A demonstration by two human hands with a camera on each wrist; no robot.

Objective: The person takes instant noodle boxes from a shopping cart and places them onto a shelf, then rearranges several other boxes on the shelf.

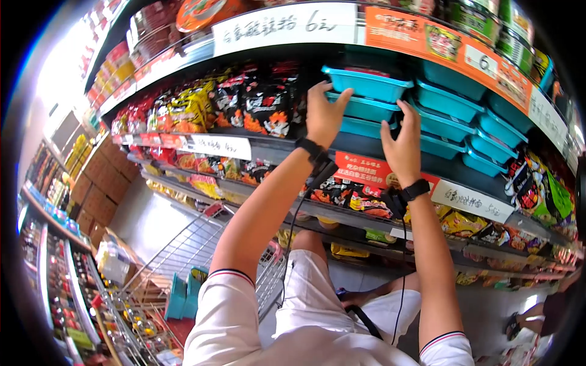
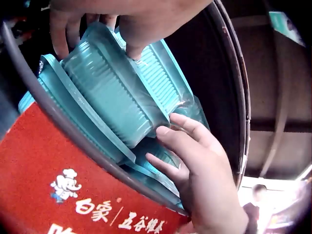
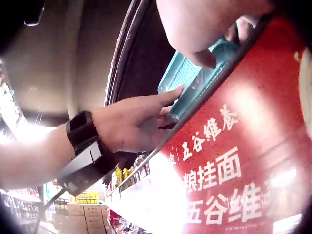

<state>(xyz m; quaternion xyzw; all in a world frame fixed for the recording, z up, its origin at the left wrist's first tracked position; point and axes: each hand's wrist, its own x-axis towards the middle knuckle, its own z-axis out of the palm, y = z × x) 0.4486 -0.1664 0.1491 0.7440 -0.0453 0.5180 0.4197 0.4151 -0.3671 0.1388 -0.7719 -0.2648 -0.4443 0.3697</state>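
Note:
Teal rectangular food tubs in clear film stand stacked on the shelf. At the left end of the front stack, my left hand (image 1: 325,116) grips the top tub (image 1: 369,82), its thumb near the front rim and its fingers round the side. In the left wrist view that thumb and fingers span the tub (image 2: 105,92). My right hand (image 1: 403,143) is at the other end, fingertips at the tub's corner and thumb held apart below. From the right wrist, the left hand (image 3: 131,122) reaches along a teal tub (image 3: 178,73). Lower tubs (image 1: 363,108) sit beneath.
More teal tub stacks (image 1: 448,100) stand to the right, black noodle packets (image 1: 267,100) to the left. A price rail (image 1: 284,27) runs overhead; a red sign (image 1: 364,169) hangs at the shelf edge. A wire shopping cart (image 1: 183,250) holding teal boxes (image 1: 177,297) is at lower left.

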